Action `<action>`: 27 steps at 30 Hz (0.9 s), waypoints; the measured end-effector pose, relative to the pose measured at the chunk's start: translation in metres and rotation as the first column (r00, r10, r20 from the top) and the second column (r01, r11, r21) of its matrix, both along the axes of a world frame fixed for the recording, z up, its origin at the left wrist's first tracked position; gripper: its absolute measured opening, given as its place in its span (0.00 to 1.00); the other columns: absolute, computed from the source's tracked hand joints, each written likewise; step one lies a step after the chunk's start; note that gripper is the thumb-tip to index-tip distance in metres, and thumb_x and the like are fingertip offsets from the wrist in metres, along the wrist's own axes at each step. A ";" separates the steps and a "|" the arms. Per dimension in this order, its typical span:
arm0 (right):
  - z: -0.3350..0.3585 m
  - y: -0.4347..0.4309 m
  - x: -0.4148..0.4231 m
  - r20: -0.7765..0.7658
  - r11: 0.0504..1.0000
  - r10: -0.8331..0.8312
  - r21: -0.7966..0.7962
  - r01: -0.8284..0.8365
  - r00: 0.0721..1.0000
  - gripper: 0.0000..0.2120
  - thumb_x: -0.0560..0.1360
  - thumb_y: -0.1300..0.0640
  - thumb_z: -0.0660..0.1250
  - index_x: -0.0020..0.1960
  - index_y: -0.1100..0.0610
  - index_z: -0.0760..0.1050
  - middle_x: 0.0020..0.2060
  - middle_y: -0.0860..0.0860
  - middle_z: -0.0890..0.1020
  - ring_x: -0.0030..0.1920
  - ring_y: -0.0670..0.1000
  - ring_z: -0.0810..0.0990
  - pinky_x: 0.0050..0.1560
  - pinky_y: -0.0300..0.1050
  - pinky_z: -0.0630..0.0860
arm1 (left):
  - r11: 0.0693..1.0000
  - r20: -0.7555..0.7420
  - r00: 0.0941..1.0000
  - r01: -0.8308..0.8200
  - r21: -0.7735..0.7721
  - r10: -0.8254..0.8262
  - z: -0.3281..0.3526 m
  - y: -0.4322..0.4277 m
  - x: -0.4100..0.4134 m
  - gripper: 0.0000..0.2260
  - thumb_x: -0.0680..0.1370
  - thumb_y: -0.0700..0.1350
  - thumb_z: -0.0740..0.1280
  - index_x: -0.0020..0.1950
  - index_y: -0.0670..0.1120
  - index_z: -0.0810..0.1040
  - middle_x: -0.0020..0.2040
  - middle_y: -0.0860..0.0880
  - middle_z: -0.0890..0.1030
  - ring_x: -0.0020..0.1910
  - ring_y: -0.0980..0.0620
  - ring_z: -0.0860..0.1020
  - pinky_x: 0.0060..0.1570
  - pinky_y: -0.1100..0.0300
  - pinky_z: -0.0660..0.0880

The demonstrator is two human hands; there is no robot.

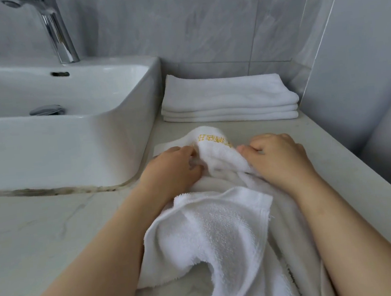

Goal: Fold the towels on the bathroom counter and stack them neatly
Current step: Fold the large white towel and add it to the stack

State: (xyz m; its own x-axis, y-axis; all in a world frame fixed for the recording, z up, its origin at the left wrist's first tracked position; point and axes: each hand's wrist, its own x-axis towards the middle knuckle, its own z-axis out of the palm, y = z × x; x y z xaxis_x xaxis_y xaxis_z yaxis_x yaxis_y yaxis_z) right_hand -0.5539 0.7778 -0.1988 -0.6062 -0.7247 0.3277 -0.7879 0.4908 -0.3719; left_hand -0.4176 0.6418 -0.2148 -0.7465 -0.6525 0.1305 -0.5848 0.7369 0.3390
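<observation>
The loose towel (210, 230) lies rumpled nearest on the counter (42, 236), right of the basin (67, 127). Left hand (174, 167) and right hand (277, 156) each pinch its raised far end, likely to straighten it for folding. Farther back, the folded stack (228, 98) awaits it

light: soft, even, bright | shadows: faint | focus: slightly soft | edges: wide-angle bowing
</observation>
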 end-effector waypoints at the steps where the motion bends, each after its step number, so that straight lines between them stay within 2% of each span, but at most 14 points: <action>1: -0.001 0.002 -0.004 0.061 0.999 -0.046 -0.009 0.046 0.997 0.21 0.76 0.44 0.61 0.32 0.59 0.71 0.33 0.50 0.76 0.46 0.58 0.73 0.41 0.46 0.63 | 1.000 0.006 1.000 -0.007 -0.009 0.007 0.000 -0.001 0.000 0.20 0.76 0.53 0.60 0.67 0.52 0.67 0.63 0.48 0.73 0.62 0.47 0.71 0.58 0.55 0.66; 3: -0.003 0.006 -0.012 0.140 0.986 -0.147 0.095 0.135 0.979 0.15 0.75 0.43 0.62 0.43 0.54 0.76 0.43 0.49 0.78 0.52 0.57 0.73 0.45 0.47 0.64 | 0.999 0.013 0.999 -0.037 0.001 0.037 -0.001 -0.002 0.002 0.23 0.76 0.53 0.61 0.70 0.53 0.63 0.65 0.46 0.72 0.65 0.45 0.69 0.60 0.53 0.66; 4: -0.004 0.008 -0.014 0.161 0.966 -0.198 0.196 0.165 0.967 0.15 0.74 0.40 0.61 0.51 0.50 0.76 0.50 0.48 0.77 0.58 0.56 0.71 0.50 0.49 0.64 | 0.998 0.021 0.998 -0.055 0.011 0.054 -0.002 -0.002 0.002 0.24 0.76 0.53 0.61 0.71 0.53 0.61 0.66 0.45 0.71 0.65 0.43 0.67 0.62 0.51 0.66; 5: -0.005 0.008 -0.016 0.176 0.942 -0.230 0.285 0.174 0.957 0.19 0.73 0.37 0.59 0.58 0.47 0.73 0.57 0.48 0.75 0.62 0.56 0.68 0.54 0.51 0.63 | 0.997 0.042 0.996 -0.074 0.016 0.073 -0.004 -0.002 0.002 0.25 0.76 0.54 0.61 0.71 0.55 0.60 0.67 0.44 0.69 0.67 0.42 0.65 0.64 0.50 0.65; 7: -0.008 0.007 -0.017 0.190 0.921 -0.241 0.354 0.163 0.952 0.26 0.72 0.33 0.56 0.66 0.43 0.67 0.66 0.49 0.68 0.68 0.55 0.62 0.59 0.55 0.60 | 0.993 0.115 0.986 -0.120 0.015 0.118 -0.009 0.001 -0.001 0.23 0.77 0.55 0.57 0.72 0.58 0.59 0.69 0.41 0.65 0.70 0.38 0.59 0.68 0.47 0.59; 10: -0.017 0.001 -0.021 0.167 0.907 -0.247 0.387 0.167 0.954 0.27 0.72 0.30 0.52 0.67 0.39 0.64 0.70 0.50 0.62 0.71 0.57 0.57 0.63 0.60 0.57 | 0.989 0.184 0.972 -0.150 0.009 0.145 -0.014 0.000 -0.006 0.23 0.77 0.56 0.54 0.72 0.61 0.57 0.74 0.41 0.58 0.74 0.38 0.50 0.70 0.45 0.50; 14: -0.029 -0.010 -0.033 0.102 0.903 -0.230 0.393 0.173 0.968 0.26 0.73 0.30 0.47 0.69 0.37 0.60 0.74 0.49 0.58 0.74 0.57 0.51 0.66 0.63 0.52 | 0.989 0.199 0.969 -0.147 0.000 0.144 -0.019 -0.008 -0.011 0.25 0.76 0.58 0.52 0.73 0.63 0.54 0.76 0.44 0.54 0.75 0.41 0.47 0.71 0.44 0.46; 20: -0.033 -0.018 -0.079 0.059 0.911 -0.196 0.379 0.160 0.979 0.28 0.74 0.30 0.45 0.72 0.36 0.55 0.76 0.47 0.54 0.75 0.55 0.51 0.68 0.61 0.51 | 0.996 0.205 0.975 -0.090 0.004 0.088 -0.019 -0.031 -0.019 0.26 0.76 0.58 0.50 0.74 0.63 0.53 0.77 0.46 0.53 0.75 0.44 0.47 0.72 0.49 0.46; 24: -0.032 -0.017 -0.113 0.061 0.911 -0.174 0.389 0.137 0.983 0.29 0.74 0.30 0.46 0.73 0.36 0.54 0.76 0.44 0.53 0.76 0.52 0.49 0.70 0.57 0.50 | 0.999 0.272 0.962 -0.030 0.027 0.021 -0.013 -0.054 -0.025 0.35 0.65 0.60 0.43 0.74 0.63 0.53 0.77 0.49 0.53 0.75 0.46 0.48 0.73 0.51 0.48; 27: -0.033 -0.022 -0.126 0.061 0.914 -0.154 0.388 0.119 0.986 0.30 0.74 0.29 0.47 0.73 0.36 0.54 0.77 0.45 0.51 0.76 0.53 0.48 0.71 0.56 0.48 | 1.000 0.273 0.962 -0.001 -0.018 0.006 -0.015 -0.063 -0.033 0.32 0.69 0.60 0.43 0.75 0.62 0.53 0.76 0.49 0.55 0.75 0.48 0.50 0.71 0.50 0.51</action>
State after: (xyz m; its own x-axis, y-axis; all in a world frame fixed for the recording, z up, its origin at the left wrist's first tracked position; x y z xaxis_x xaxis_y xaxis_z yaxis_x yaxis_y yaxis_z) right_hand -0.6802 0.7561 -0.2317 -0.7220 -0.6917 -0.0163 -0.6755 0.7098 -0.1997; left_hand -0.4505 0.5787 -0.2293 -0.7532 -0.6544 -0.0667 -0.6558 0.7393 0.1527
